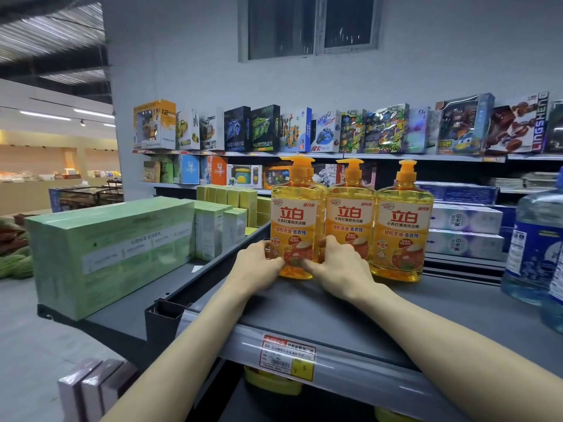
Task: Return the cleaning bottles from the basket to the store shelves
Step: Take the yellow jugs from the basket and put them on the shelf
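The left hand point(259, 264) and right hand point(336, 264) curl around the lower part of the leftmost bottle point(294, 220), thumbs on its label, as it stands upright on the grey shelf point(426, 315), touching the middle bottle point(350, 220).

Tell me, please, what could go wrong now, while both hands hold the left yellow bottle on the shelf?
1. The left hand and right hand grip the left bottle low, near its base. It is tall, so it might tip.
2. It stands close against the middle bottle. A sideways push could knock that one and the right bottle over on the shelf.
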{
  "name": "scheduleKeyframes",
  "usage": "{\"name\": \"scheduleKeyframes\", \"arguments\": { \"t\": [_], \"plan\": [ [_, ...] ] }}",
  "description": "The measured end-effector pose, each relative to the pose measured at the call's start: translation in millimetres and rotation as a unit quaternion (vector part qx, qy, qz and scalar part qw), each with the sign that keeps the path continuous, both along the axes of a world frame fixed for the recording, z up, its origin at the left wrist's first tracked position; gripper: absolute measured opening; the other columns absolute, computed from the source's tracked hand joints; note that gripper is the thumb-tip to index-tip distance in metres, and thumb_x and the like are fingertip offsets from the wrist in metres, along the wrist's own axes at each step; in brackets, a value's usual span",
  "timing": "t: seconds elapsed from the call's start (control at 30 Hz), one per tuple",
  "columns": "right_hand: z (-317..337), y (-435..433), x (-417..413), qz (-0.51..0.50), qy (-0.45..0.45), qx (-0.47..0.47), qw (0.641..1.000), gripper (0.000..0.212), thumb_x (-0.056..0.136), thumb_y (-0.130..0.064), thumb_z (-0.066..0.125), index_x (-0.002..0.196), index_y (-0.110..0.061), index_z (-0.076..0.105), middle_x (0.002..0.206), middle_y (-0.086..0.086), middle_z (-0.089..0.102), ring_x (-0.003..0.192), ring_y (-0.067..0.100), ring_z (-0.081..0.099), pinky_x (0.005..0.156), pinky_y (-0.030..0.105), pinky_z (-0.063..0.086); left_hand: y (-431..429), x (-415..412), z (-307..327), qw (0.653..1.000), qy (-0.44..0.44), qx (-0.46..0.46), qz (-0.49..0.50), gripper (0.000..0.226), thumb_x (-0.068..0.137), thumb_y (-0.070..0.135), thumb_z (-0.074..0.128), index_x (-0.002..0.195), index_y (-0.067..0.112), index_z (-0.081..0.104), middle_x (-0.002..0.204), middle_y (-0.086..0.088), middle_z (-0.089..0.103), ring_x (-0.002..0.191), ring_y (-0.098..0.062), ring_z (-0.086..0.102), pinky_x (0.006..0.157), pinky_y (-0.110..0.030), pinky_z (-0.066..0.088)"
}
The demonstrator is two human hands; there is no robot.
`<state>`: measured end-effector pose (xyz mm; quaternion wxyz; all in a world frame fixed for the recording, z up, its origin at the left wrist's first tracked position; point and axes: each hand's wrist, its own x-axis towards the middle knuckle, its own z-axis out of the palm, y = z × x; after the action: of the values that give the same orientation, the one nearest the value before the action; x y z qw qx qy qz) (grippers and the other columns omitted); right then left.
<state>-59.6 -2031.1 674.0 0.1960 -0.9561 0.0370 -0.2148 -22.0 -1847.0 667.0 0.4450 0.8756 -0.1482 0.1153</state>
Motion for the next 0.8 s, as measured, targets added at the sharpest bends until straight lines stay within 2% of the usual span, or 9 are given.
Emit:
{"name": "scheduleKeyframes", "arguments": {
  "t": [0.13, 0.27, 0.4, 0.53, 0.63, 0.7, 0.8],
  "plan": [
    [0, 2, -3, -0.005, 0.004, -0.013, 1.0, 0.063, 0.091, -0.074, 0.058, 0.128, -0.024, 0.049, 0.123, 0.003, 0.07, 0.111, 0.03, 0.069, 0.089, 0.047, 0.059, 0, -2, 2, 1.0, 0.005, 0.012, 0.002, 0.039, 0.098, 0.03, 0.07, 0.136, 0.021, 0.068, 0.117, 0.004, 0.072, 0.107, -0.014, 0.064, 0.089, -0.024, 0.043],
    [5, 5, -6, -0.01, 0.026, -0.049, 0.998, 0.059, 0.097, -0.068, 0.055, 0.13, -0.02, 0.048, 0.125, 0.006, 0.068, 0.112, 0.032, 0.068, 0.089, 0.045, 0.055, 1, -5, 9, 1.0, 0.021, 0.02, 0.0, 0.03, 0.099, 0.03, 0.069, 0.129, 0.023, 0.07, 0.106, 0.008, 0.066, 0.101, -0.013, 0.062, 0.085, -0.026, 0.045],
    [15, 4, -13, 0.003, 0.064, -0.09, 0.994, 0.054, 0.102, -0.061, 0.049, 0.135, -0.018, 0.045, 0.127, 0.008, 0.066, 0.113, 0.033, 0.067, 0.091, 0.045, 0.053, 2, -11, 16, 0.998, 0.032, 0.059, -0.003, 0.009, 0.099, 0.031, 0.068, 0.107, 0.033, 0.064, 0.098, 0.012, 0.066, 0.094, -0.01, 0.063, 0.078, -0.025, 0.046],
    [21, -2, -25, 0.029, 0.087, -0.124, 0.988, 0.052, 0.105, -0.054, 0.042, 0.141, -0.018, 0.047, 0.135, 0.011, 0.063, 0.118, 0.036, 0.064, 0.097, 0.048, 0.053, 1, -27, 23, 0.993, 0.028, 0.115, 0.007, 0.002, 0.096, 0.027, 0.067, 0.096, 0.028, 0.066, 0.1, 0.006, 0.072, 0.098, -0.018, 0.067, 0.086, -0.033, 0.053],
    [26, -11, -42, 0.048, 0.084, -0.172, 0.98, 0.044, 0.107, -0.051, 0.039, 0.131, -0.019, 0.055, 0.132, 0.009, 0.063, 0.116, 0.034, 0.063, 0.094, 0.047, 0.051, 1, -41, 28, 0.988, 0.036, 0.152, 0.012, 0.021, 0.094, 0.032, 0.064, 0.104, 0.017, 0.074, 0.099, -0.001, 0.077, 0.095, -0.022, 0.071, 0.089, -0.039, 0.06],
    [28, -20, -59, 0.057, 0.083, -0.2, 0.975, 0.04, 0.107, -0.05, 0.04, 0.123, -0.019, 0.058, 0.127, 0.007, 0.065, 0.112, 0.031, 0.063, 0.09, 0.044, 0.05, -3, -54, 31, 0.985, 0.031, 0.171, 0.013, 0.034, 0.09, 0.037, 0.062, 0.115, 0.018, 0.075, 0.11, -0.003, 0.078, 0.101, -0.023, 0.071, 0.094, -0.04, 0.059],
    [29, -39, -87, 0.065, 0.091, -0.219, 0.969, 0.031, 0.107, -0.052, 0.041, 0.108, -0.022, 0.052, 0.12, 0.004, 0.065, 0.105, 0.026, 0.062, 0.083, 0.041, 0.048, -18, -85, 37, 0.982, 0.01, 0.188, 0.011, 0.037, 0.097, 0.035, 0.064, 0.13, 0.02, 0.071, 0.129, -0.004, 0.074, 0.116, -0.025, 0.068, 0.102, -0.037, 0.054]
  ]
}}
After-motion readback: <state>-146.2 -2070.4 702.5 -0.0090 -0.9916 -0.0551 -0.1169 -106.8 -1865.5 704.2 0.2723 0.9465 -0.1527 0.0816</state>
